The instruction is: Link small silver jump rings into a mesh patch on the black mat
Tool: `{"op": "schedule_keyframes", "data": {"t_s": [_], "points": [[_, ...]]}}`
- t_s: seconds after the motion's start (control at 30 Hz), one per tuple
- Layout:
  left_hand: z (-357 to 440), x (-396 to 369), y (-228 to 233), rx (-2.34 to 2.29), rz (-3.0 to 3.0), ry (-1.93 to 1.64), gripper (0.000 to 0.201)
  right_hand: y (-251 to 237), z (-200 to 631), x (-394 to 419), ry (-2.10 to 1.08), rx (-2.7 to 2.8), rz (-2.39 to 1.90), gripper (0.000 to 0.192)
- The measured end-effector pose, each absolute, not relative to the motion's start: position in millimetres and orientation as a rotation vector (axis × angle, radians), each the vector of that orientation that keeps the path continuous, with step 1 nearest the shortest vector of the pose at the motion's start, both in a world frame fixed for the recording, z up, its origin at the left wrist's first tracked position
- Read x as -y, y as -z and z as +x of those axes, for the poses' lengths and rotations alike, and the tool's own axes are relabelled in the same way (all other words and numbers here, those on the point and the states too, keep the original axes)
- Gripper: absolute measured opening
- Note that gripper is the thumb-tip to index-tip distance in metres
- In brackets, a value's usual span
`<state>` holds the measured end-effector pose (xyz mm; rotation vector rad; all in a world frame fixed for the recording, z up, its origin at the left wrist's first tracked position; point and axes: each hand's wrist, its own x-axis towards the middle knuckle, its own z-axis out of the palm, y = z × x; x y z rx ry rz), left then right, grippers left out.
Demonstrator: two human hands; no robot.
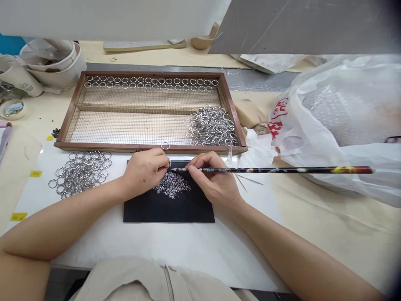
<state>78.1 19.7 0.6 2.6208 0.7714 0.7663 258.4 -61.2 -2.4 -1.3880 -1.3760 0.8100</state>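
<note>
Centrally, black mat, hands inside edges

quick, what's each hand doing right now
Left hand: closed, fingers pinching a small metal ring over the black mat.
Right hand: closed, holding a long dark stick, its tip at the ring.
</note>
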Motion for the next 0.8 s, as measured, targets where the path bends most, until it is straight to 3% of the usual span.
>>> {"op": "schedule_keyframes", "data": {"t_s": [0.8], "points": [[78.6, -19.3, -0.8, -0.767, 2.615, -0.769, 0.017, 1.8, 259.3, 62.2, -0.842, 1.387, -1.362, 0.015]]}}
